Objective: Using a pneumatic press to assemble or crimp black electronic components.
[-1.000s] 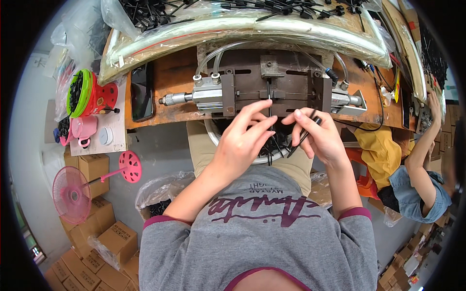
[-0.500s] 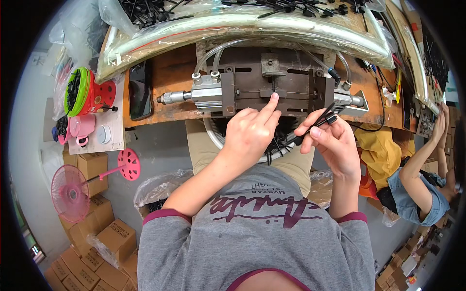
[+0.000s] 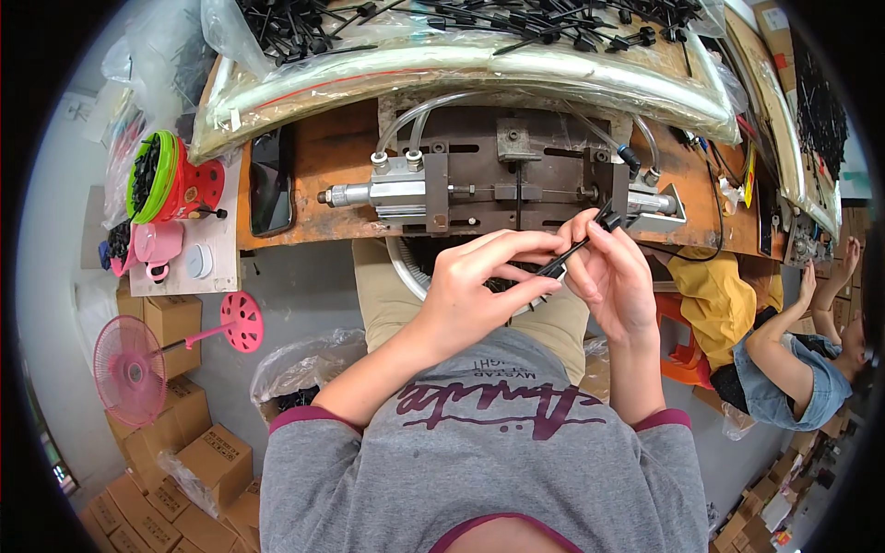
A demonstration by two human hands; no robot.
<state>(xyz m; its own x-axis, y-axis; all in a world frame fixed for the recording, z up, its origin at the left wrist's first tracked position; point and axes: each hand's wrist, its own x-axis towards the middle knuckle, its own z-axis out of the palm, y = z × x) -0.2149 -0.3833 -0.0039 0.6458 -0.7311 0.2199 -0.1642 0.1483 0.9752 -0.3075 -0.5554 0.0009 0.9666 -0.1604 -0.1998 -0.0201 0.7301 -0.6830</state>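
Right of the frame's centre, the right hand (image 3: 610, 278) is holding black strips (image 3: 571, 254); the left hand (image 3: 472, 284) is bracketing their lower end, grip unclear. Light, steady pinching is probably serving best.

Machine (image 3: 516, 175) on bench (image 3: 323, 138), phone (image 3: 271, 184) to its left, tray (image 3: 461, 66) behind it, co-worker (image 3: 793, 373) right

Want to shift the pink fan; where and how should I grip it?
Probably wrap its slim pole, bare between the round base and wide grille. Come from the picture's lower right, over grey floor; cardboard boxes crowd the grille.
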